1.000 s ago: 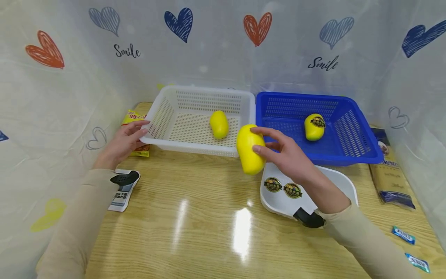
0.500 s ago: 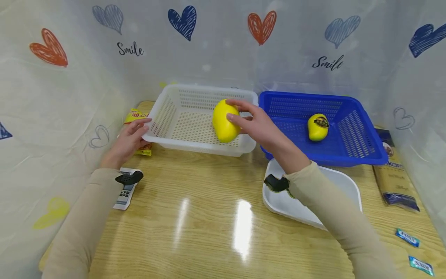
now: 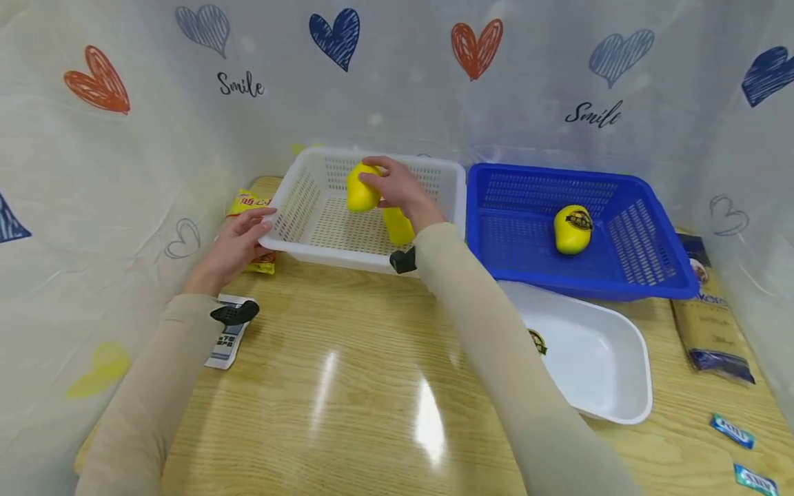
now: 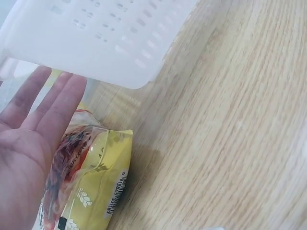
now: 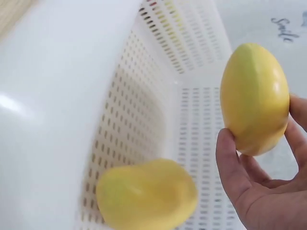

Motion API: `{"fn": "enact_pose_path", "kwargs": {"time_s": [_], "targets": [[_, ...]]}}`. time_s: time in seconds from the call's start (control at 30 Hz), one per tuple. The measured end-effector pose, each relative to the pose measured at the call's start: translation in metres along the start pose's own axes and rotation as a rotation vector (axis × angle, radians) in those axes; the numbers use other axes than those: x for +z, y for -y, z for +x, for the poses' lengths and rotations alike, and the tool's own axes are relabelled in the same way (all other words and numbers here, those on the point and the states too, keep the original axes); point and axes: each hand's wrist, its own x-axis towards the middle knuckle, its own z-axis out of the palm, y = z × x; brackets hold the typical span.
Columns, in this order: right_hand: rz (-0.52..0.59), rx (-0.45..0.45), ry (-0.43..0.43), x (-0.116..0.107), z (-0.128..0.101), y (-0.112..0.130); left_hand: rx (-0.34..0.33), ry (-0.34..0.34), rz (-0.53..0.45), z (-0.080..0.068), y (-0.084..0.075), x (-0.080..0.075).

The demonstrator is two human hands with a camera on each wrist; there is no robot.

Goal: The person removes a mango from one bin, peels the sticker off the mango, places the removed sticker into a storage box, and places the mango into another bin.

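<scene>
My right hand [image 3: 400,184] grips a yellow mango [image 3: 360,189] between thumb and fingers, up over the white basket [image 3: 366,258]. Below it a second mango [image 5: 146,194] lies on the basket's slotted floor, partly hidden by the hand in the head view. At the basket's front left corner, my left hand [image 3: 232,244] holds the rim, some fingers over it and others underneath. In the left wrist view those lower fingers [image 4: 57,112] reach up to the rim. A third mango [image 3: 571,234], with a black-and-gold label, sits in the blue basket [image 3: 595,284].
In front of the blue basket stands a white tray [image 3: 620,331] with a dark round sticker [image 3: 537,342]. A yellow snack packet [image 4: 112,167] lies under my left hand, near a printed pouch [image 3: 226,337]. Along the right are a brown bag [image 3: 713,327] and two small blue packets [image 3: 733,431].
The right hand has carried the mango left and farther back, from the table's middle to over the white basket. My left hand keeps its place on the rim.
</scene>
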Motion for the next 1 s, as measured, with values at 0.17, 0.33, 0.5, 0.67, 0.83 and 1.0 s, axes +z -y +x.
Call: {"fn": "enact_pose_path", "kwargs": {"time_s": [0.17,0.33,0.5,0.67,0.83,1.0], "targets": [[-0.069,0.020,0.052,0.014,0.016,-0.004,-0.007,0.000,0.027,-0.002,-0.004,0.001],[-0.054,0.080,0.110,0.021,0.019,-0.008,-0.021,-0.010,0.051,-0.005,-0.006,0.001],[-0.069,0.140,0.147,0.022,0.023,-0.013,-0.018,-0.011,0.044,-0.007,-0.005,0.001],[-0.256,0.121,0.224,0.020,0.025,-0.013,-0.021,-0.014,0.039,-0.005,-0.004,0.001],[-0.284,0.157,0.291,0.022,0.024,-0.012,-0.025,-0.006,0.018,-0.003,-0.004,0.000],[-0.307,0.174,0.308,0.028,0.024,-0.012,-0.034,-0.010,0.025,-0.004,-0.004,0.000]]}}
